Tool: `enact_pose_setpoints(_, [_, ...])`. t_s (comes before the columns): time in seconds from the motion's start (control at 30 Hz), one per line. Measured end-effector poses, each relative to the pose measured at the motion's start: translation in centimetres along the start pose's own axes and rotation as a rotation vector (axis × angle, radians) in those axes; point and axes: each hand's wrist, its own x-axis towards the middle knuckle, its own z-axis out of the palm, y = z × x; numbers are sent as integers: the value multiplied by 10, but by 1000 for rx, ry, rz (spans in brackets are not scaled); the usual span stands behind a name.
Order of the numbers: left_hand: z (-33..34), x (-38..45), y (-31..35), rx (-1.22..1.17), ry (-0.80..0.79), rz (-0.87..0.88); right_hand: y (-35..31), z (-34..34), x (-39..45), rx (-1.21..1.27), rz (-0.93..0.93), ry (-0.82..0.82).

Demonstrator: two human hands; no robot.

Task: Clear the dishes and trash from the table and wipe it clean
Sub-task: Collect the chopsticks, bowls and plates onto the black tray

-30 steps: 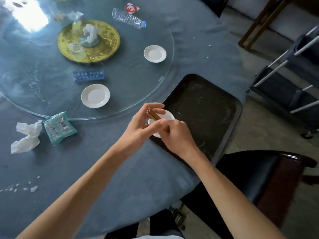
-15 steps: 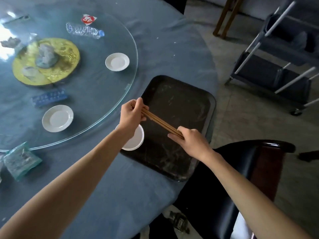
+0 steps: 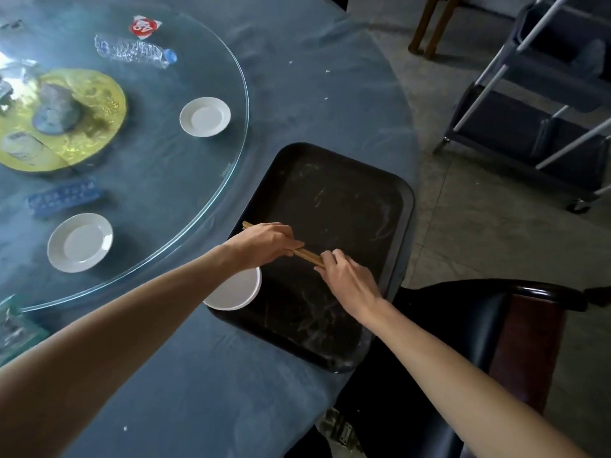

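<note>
A pair of wooden chopsticks point(image 3: 308, 255) lies low over the black tray point(image 3: 347, 206), held at both ends. My left hand point(image 3: 264, 244) grips the far end and my right hand point(image 3: 347, 279) pinches the near end. A white saucer point(image 3: 236, 290) sits in the tray's left corner, partly under my left wrist. Two more white saucers point(image 3: 205, 116) point(image 3: 80, 242) rest on the glass turntable point(image 3: 185, 180), along with a plastic bottle point(image 3: 132, 52), a blue packet point(image 3: 62, 196), a red wrapper point(image 3: 142, 27) and a yellow plate point(image 3: 89, 104) with crumpled trash.
The blue tablecloth point(image 3: 205, 375) covers the round table, with crumbs scattered on it. A teal wrapper point(image 3: 15, 328) lies at the left edge. A dark chair point(image 3: 515, 312) stands right of the tray. A grey service cart point(image 3: 542, 104) is on the floor beyond.
Both hands have come down toward the tray with the chopsticks and closer together. The view has shifted, so the table contents appear further right.
</note>
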Motion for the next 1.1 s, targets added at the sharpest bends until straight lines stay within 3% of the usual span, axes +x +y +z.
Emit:
enact_pose_setpoints(0.13, [8,16,-1,57,-230,-41,-5,39,-10,-98,11,55])
enact_pose_setpoints(0.23, [9,27,-1,80,-315,-66,-10,45,-14,-159,3,79])
enact_pose_setpoints(0.57, [21,29,-3,27,-281,-158,-6,59,-24,-60,43,155])
enact_pose_setpoints(0.73, [17,28,2,0,-306,-210,-8,54,-23,-55,58,103])
enact_pose_setpoints(0.93, [13,9,2,-28,-256,-259,-17,32,-14,16,137,-60])
enact_pose_setpoints(1.1, [-5,-34,-19,-230,31,-356,-39,7,13,88,186,-180])
